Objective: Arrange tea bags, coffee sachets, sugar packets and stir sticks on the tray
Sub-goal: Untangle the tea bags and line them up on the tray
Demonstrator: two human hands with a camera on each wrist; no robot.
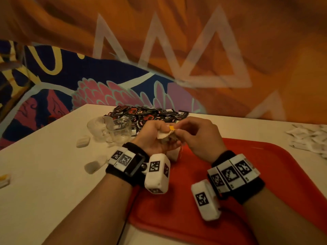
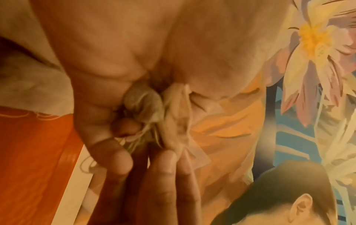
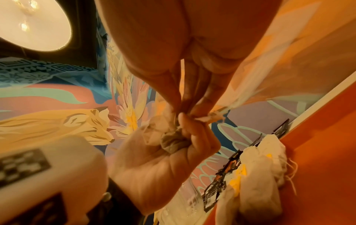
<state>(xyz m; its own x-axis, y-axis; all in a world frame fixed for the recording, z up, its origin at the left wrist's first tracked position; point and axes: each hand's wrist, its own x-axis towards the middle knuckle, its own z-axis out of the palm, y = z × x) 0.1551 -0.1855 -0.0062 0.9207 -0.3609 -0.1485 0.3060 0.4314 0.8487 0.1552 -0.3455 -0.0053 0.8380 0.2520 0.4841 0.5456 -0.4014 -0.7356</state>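
Head view: two clear glass cups (image 1: pixel 109 129) stand on the white surface (image 1: pixel 44 174) beside a heap of black coffee sachets (image 1: pixel 146 113), too many and too blurred to count or read. White sugar packets (image 1: pixel 311 138) are cut off at the right edge. My left hand (image 1: pixel 155 138) and right hand (image 1: pixel 198 137) meet above the red plastic tray (image 1: pixel 185 206).

Left wrist view: my left grip curls round crumpled beige tea bags (image 2: pixel 154 109), number unclear.

Right wrist view: my right grip pinches their strings; more bags (image 3: pixel 256 175) lie on the tray.
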